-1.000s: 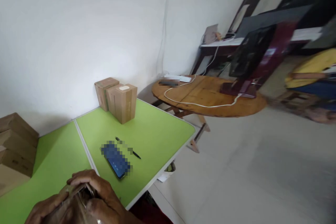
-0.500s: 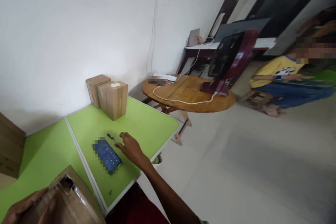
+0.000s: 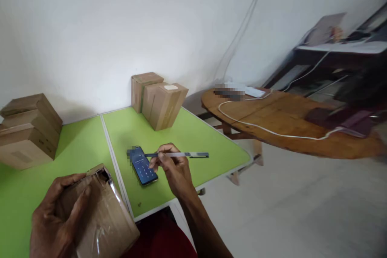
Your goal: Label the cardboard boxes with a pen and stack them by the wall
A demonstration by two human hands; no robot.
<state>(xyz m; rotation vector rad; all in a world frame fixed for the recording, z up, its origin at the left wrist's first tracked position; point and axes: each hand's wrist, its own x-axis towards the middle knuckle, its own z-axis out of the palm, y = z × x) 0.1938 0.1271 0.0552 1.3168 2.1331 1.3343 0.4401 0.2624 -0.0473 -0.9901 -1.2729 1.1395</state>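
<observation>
A slim grey pen [image 3: 181, 154] is pinched between the fingers of my right hand [image 3: 175, 167]. It lies almost level, with its thin dark tip to the left and a dark end to the right. Just left of and below that hand, a phone [image 3: 144, 167] with a lit keypad screen rests on the green table. My left hand [image 3: 60, 213] grips a taped cardboard box [image 3: 104, 213] near the table's front edge, fingers along its far side and thumb over the top. One upper corner of this box is torn, leaving a dark hole.
Two cardboard boxes [image 3: 163, 107] stand by the wall on the green table [image 3: 208, 145]. More boxes [image 3: 33, 129] are stacked at the left. A wooden oval table [image 3: 281, 117] with a white cable [image 3: 260, 127] stands to the right.
My right hand has picked the pen up from beside the phone and lifted it. The view has swung left, bringing more of the left boxes in; the seated person is out of view.
</observation>
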